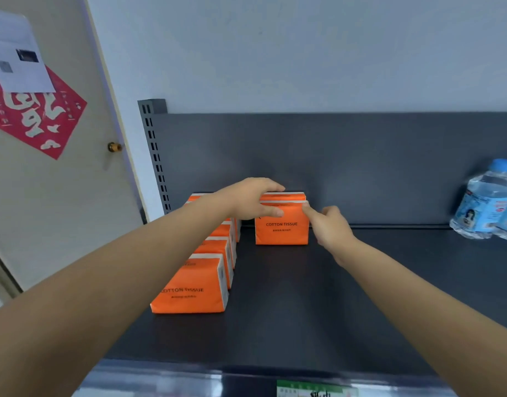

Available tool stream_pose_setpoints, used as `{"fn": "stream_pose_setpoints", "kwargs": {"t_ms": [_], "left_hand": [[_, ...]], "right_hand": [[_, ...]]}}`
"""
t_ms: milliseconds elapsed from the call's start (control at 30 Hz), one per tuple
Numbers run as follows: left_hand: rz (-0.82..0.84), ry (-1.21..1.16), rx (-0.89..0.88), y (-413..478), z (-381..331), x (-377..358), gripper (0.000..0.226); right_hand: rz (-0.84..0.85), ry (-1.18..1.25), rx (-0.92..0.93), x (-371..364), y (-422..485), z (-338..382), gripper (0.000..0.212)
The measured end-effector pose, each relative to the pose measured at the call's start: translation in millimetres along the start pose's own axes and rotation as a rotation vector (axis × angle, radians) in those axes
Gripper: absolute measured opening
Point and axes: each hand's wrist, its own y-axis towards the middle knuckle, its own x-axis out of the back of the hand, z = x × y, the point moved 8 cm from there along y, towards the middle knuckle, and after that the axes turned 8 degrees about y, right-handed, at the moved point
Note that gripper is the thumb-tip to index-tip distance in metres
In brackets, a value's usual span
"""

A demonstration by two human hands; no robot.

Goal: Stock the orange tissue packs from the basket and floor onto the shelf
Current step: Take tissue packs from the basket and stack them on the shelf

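An orange pack marked COTTON TISSUE (281, 227) stands upright at the back of the dark shelf (346, 296), with a second pack right behind it against the back panel. My left hand (251, 200) grips its top left corner, fingers over the top and thumb on the front. My right hand (329, 224) has curled fingers, and its fingertip presses the pack's upper right edge. A row of several orange packs (193, 287) runs from front to back along the shelf's left side, partly hidden by my left forearm.
Plastic water bottles (485, 203) with blue labels stand at the shelf's right end. A slotted grey upright (155, 156) marks the left end. A door with a brass knob (114, 147) and a red paper decoration is on the left. A price label strip (315, 391) runs along the front edge.
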Motion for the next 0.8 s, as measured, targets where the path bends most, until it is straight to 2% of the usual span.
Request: {"fn": "stream_pose_setpoints", "kwargs": {"t_ms": [133, 200, 433, 633, 800], "left_hand": [[-0.064, 0.416, 0.036, -46, -14, 12, 0.083], [-0.075, 0.485, 0.085, -77, -16, 15, 0.088], [-0.133, 0.396, 0.223, -210, -3, 35, 0.088], [-0.024, 0.347, 0.342, -336, 23, 12, 0.098], [0.077, 0.335, 0.386, -422, 45, -31, 0.100]], "right_hand": [[-0.102, -0.535, 0.248, 14, -62, 37, 0.090], [-0.124, -0.693, 0.324, 11, -95, 50, 0.093], [-0.080, -0.814, 0.378, -22, -207, 72, 0.085], [0.097, -0.896, 0.246, -86, -300, 47, 0.098], [0.258, -0.932, 0.180, -150, -363, 8, 0.093]]}}
